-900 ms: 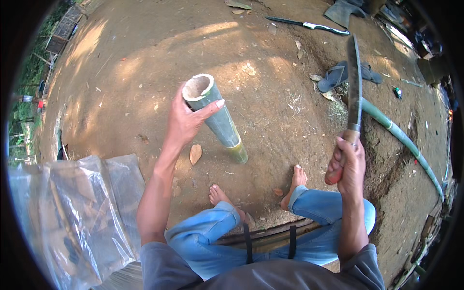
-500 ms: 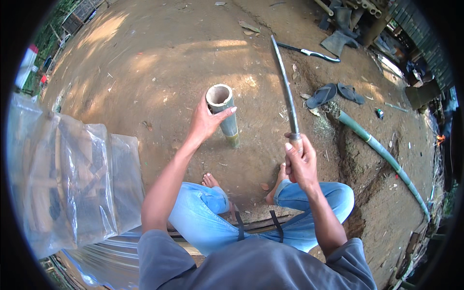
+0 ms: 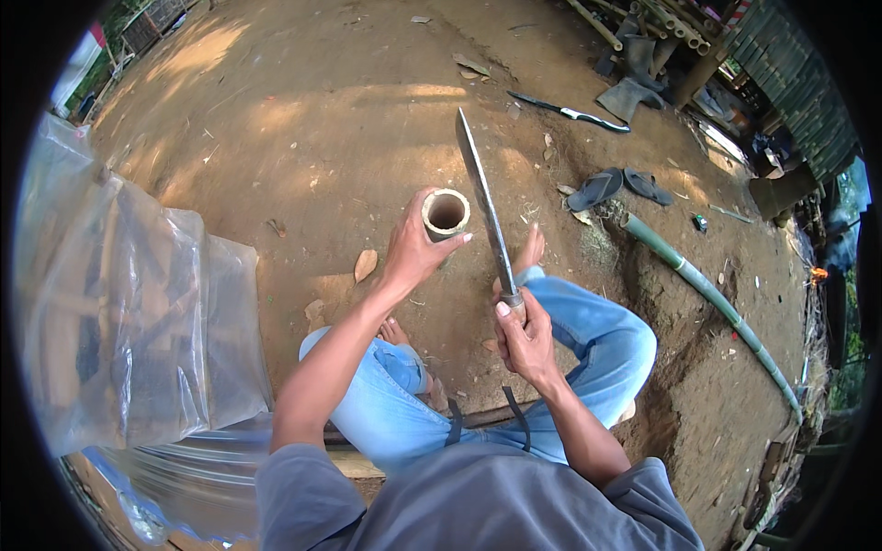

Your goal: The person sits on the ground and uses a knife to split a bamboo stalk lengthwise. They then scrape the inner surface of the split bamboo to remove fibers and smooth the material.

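Left of the broken edge of the dirt ground (image 3: 367, 138), the left hand (image 3: 410, 244) wraps the upright bamboo tube (image 3: 446, 213) below its rim, probably steadying it. The right hand (image 3: 526, 343) grips the machete (image 3: 485, 199) by its handle, leaving the blade free.

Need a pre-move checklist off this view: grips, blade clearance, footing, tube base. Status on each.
1. Left hand holding the bamboo tube: ok, wrapped around it near the top rim.
2. Right hand on the machete: ok, closed around the handle, blade pointing away from the body.
3. Blade apart from left hand: ok, a gap shows between it and the thumb.
4. Feet protected: not ok, right foot and left foot are bare; sandals lie off on the ground.
5. Tube base firmly seated: cannot tell, the lower end is hidden below the rim and hand.
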Tool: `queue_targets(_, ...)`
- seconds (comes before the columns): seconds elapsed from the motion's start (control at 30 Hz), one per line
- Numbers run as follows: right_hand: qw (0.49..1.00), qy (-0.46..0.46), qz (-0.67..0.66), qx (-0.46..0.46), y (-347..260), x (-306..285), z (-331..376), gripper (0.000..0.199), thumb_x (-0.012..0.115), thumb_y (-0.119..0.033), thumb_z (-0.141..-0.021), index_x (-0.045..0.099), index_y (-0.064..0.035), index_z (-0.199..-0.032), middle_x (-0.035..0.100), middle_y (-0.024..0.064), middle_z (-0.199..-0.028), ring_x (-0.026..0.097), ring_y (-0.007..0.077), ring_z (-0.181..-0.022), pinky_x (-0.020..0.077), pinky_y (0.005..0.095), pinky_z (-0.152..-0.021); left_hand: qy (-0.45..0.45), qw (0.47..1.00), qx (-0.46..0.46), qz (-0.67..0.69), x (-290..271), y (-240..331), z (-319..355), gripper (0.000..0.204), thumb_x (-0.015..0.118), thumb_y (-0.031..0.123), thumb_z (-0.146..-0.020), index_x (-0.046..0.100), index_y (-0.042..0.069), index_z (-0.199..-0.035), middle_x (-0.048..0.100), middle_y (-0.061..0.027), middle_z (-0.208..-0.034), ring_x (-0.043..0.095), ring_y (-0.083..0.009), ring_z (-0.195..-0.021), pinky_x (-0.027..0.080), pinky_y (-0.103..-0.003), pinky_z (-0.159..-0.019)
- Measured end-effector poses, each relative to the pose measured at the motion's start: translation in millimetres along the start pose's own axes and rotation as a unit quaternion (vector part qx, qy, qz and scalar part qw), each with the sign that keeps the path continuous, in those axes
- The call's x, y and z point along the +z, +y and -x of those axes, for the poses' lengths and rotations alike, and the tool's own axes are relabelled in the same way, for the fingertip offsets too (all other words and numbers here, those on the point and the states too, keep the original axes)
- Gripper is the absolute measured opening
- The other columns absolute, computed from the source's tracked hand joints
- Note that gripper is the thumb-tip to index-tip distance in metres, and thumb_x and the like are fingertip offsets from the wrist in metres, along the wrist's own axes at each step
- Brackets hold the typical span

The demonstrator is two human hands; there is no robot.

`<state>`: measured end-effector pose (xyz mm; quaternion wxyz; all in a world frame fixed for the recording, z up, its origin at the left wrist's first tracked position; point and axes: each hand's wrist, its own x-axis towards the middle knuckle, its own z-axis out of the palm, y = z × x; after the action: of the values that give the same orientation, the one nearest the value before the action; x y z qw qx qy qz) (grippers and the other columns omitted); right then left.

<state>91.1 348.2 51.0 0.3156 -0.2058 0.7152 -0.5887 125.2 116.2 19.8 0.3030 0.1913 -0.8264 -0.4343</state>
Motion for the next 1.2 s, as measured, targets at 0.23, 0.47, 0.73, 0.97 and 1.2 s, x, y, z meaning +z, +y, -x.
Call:
queue_targets(0.23, 0.995, -0.037, 0.024, -0.084, 7, -10, 13, 0.048, 0.040, -0.047, -0.104, 0.056, -0.0026, -0.102, 0.047, 0.0001, -0.055, 0.043, 0.0078, -0.042, 0.0347, 0.0250, -0.042, 0.048, 0.998, -0.029, -0.006, 16, 26, 38, 0.069, 0.088, 0.025, -0.072, 0.052, 0.001, -0.126, 0.066, -0.0168, -0.112, 0.067, -0.0309, -0.103, 0.053, -0.041, -0.085)
queue_targets(0.47, 0.996, -0.064, 0.017, -0.059, 4, -11, 18, 0.046, 0.041, -0.045, -0.105, 0.056, -0.0015, -0.098, 0.052, 0.0037, -0.057, 0.051, 0.0115, -0.044, 0.0401, 0.0268, -0.043, 0.029, 0.999, -0.004, -0.016, 21, 30, 44, 0.072, 0.087, 0.018, -0.073, 0.046, 0.003, -0.130, 0.063, -0.0153, -0.115, 0.064, -0.0254, -0.108, 0.051, -0.038, -0.092)
queue_targets(0.73, 0.994, -0.069, 0.055, -0.058, 23, -17, 12, 0.041, 0.046, -0.039, -0.104, 0.056, -0.0007, -0.095, 0.050, 0.0059, -0.056, 0.050, 0.0135, -0.046, 0.0394, 0.0312, -0.045, 0.024, 1.000, 0.014, -0.006, 25, 35, 54, 0.076, 0.087, 0.019, -0.074, 0.045, 0.000, -0.134, 0.062, -0.0175, -0.119, 0.062, -0.0273, -0.112, 0.049, -0.039, -0.095)
queue_targets(0.97, 0.995, -0.062, 0.064, -0.037, 31, -15, 11, 0.043, 0.049, -0.039, -0.102, 0.055, 0.0015, -0.090, 0.049, 0.0142, -0.056, 0.050, 0.0213, -0.051, 0.0393, 0.0403, -0.052, 0.018, 0.999, -0.015, -0.029, 28, 36, 61, 0.071, 0.087, 0.021, -0.075, 0.048, 0.001, -0.131, 0.066, -0.0157, -0.113, 0.066, -0.0265, -0.106, 0.052, -0.038, -0.090)
queue_targets(1.2, 0.995, -0.068, 0.067, -0.032, 31, -16, 12, 0.043, 0.049, -0.039, -0.102, 0.054, 0.0013, -0.089, 0.049, 0.0148, -0.057, 0.050, 0.0224, -0.051, 0.0400, 0.0410, -0.053, 0.037, 0.999, 0.019, -0.018, 30, 34, 64, 0.073, 0.088, 0.022, -0.070, 0.050, -0.003, -0.128, 0.064, -0.0198, -0.112, 0.066, -0.0338, -0.102, 0.053, -0.042, -0.085)
